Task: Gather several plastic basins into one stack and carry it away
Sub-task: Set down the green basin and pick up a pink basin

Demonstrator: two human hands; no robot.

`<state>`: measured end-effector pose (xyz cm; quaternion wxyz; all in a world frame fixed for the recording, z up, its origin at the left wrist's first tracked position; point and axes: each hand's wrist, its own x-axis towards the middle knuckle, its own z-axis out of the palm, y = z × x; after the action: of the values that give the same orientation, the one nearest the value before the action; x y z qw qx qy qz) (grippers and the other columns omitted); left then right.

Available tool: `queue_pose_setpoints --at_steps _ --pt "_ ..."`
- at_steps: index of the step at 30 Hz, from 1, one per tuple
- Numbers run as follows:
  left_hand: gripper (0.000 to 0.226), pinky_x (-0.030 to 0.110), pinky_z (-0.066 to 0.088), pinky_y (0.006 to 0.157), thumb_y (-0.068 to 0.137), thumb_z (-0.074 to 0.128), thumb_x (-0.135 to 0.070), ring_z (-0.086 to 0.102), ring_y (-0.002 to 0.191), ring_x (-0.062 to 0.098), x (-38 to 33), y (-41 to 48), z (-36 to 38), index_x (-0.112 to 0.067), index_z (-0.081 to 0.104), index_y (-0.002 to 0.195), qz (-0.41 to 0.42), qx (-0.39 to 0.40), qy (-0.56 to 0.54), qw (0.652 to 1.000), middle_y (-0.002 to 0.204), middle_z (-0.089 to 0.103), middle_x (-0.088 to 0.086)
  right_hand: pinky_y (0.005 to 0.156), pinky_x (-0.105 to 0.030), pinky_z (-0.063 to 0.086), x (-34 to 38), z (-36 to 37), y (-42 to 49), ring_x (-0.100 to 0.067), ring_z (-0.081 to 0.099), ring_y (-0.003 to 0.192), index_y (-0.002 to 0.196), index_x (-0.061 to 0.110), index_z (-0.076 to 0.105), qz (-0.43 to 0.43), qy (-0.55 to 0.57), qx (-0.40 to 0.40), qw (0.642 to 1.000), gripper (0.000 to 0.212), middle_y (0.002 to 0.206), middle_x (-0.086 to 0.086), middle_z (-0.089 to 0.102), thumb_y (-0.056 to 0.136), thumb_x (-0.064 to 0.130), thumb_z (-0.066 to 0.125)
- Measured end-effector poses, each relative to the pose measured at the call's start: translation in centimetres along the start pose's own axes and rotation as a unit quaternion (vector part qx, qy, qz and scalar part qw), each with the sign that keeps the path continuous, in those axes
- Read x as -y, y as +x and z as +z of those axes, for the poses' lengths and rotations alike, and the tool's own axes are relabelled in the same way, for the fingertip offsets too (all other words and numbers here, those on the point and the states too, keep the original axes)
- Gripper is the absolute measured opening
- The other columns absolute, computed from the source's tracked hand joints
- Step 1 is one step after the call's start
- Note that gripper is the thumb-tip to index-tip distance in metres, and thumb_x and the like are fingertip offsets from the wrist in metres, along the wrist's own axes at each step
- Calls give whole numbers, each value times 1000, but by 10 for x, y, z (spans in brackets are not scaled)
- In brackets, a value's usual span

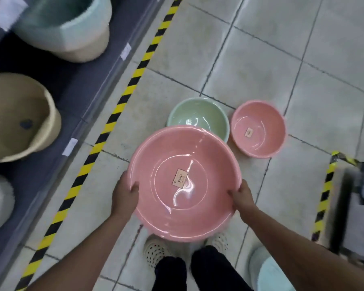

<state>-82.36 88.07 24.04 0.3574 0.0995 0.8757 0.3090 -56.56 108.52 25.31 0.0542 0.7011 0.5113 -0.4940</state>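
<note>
I hold a large pink basin (162, 198) level above the floor, in front of my legs. My left hand (125, 194) grips its left rim and my right hand (242, 197) grips its right rim. A paper label lies in its bottom. Beyond it on the tiled floor stands a pale green basin (200, 115), partly hidden by the pink one. To the right of the green one sits a smaller pink basin (259, 129) with a label inside.
A dark low shelf (72, 97) on the left holds beige and mint buckets, edged by yellow-black floor tape (118, 108). A taped-off cart or rack (353, 206) stands at right. A mint object (269, 271) lies by my right leg. My feet are under the basin.
</note>
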Motion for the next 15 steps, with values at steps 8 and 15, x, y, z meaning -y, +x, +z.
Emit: queue_pose_setpoints --at_steps 8,15 --pt "39 42 51 92 93 57 -16 62 106 26 -155 22 -26 -24 54 131 38 39 4 998 117 66 2 76 -39 51 85 -77 -7 -31 58 99 122 15 45 34 91 -32 995 40 108 -9 59 85 3 53" --pt "33 36 50 82 90 60 -11 63 97 25 -238 96 17 -22 59 121 73 64 32 995 104 67 1 81 -39 49 126 -112 67 -29 57 98 129 15 44 54 119 -46 990 46 110 -9 58 86 3 54"
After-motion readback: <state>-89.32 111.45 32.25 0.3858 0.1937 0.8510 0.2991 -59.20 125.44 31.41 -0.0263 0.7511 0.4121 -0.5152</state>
